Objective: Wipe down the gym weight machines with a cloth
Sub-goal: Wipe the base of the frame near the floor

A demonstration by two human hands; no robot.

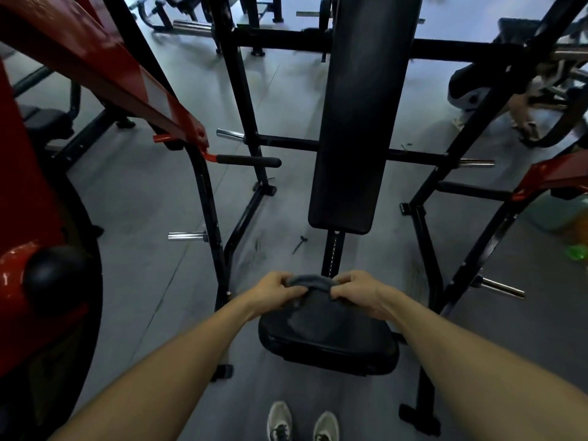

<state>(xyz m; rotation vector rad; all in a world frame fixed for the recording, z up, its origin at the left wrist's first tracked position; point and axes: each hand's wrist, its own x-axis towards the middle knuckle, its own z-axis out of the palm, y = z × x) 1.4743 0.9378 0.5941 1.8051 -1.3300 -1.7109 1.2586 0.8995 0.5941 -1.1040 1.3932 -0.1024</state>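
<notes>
A dark grey cloth point(310, 281) is stretched between my two hands just above the far end of a black padded seat point(327, 338). My left hand point(276, 290) grips its left end and my right hand point(359, 289) grips its right end, fingers curled. Part of the cloth hangs down onto the seat. Beyond the seat a long black back pad point(362, 116) leans away on a black frame point(237, 100). Red lever arms point(105, 68) of the machine reach in from the left and from the right edge.
Chrome weight pegs point(186, 236) stick out of the frame on both sides. A black foam handle point(248, 161) juts out at the left. A red weight plate point(38, 281) fills the left edge. Another person's leg and shoe point(521, 119) show at the upper right. My shoes point(302, 421) stand on grey floor.
</notes>
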